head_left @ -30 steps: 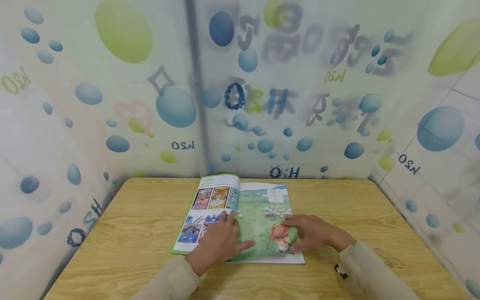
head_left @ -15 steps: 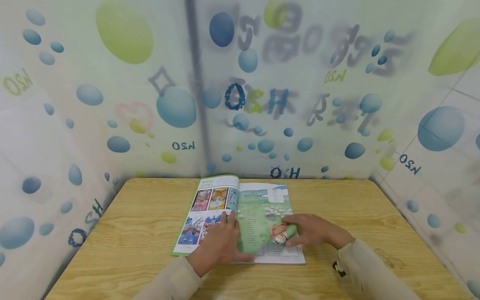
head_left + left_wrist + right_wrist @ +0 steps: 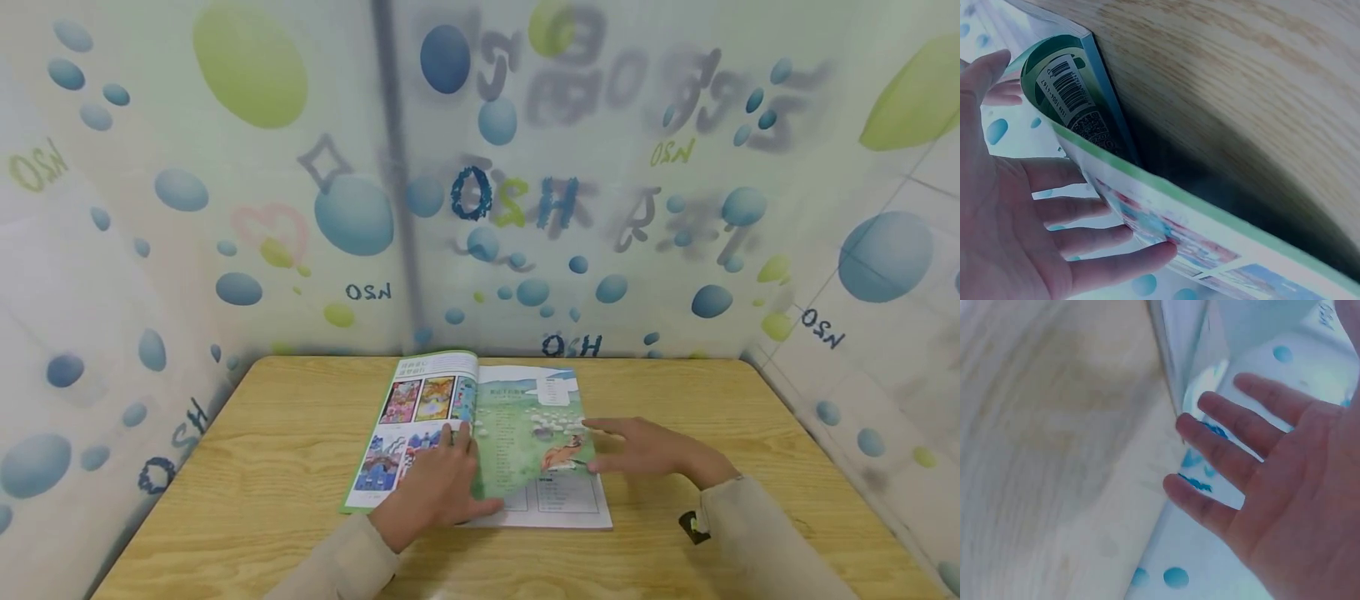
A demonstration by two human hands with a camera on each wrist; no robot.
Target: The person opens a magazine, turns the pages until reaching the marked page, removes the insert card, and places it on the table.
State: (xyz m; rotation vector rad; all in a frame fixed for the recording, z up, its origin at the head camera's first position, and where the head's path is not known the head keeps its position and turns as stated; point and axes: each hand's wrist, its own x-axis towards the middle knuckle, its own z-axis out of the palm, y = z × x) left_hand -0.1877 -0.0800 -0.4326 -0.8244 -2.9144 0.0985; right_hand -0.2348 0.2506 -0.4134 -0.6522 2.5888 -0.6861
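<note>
Faced a pale wall [image 3: 615, 117] printed with blue and green drops [image 3: 356, 217] and mirrored lettering [image 3: 512, 202], just behind the far edge of a wood-grain desk [image 3: 277, 442]. Had an open magazine [image 3: 491, 450] lying on the desk, around the middle of its width, top reaching close to the far edge. Rested the left hand [image 3: 435, 483] on the lower half of the left page [image 3: 405, 400], fingers straight and spread, thumb stretched toward the right page [image 3: 517, 417]. In the left wrist view, had the left page bowed up off the wood, with a barcode [image 3: 1066, 87] visible beneath. Held the right hand [image 3: 660, 457] spread, just beside the right page's outer edge, gripping nothing visible; could not tell touching from apart. Seemed partway along: magazine already open, right page's lower corner raised over a white printed sheet [image 3: 567, 500], not yet across the spine. Had wood grain stretching to the left and right edges, plus a strip below the magazine; near edge out of view.
</note>
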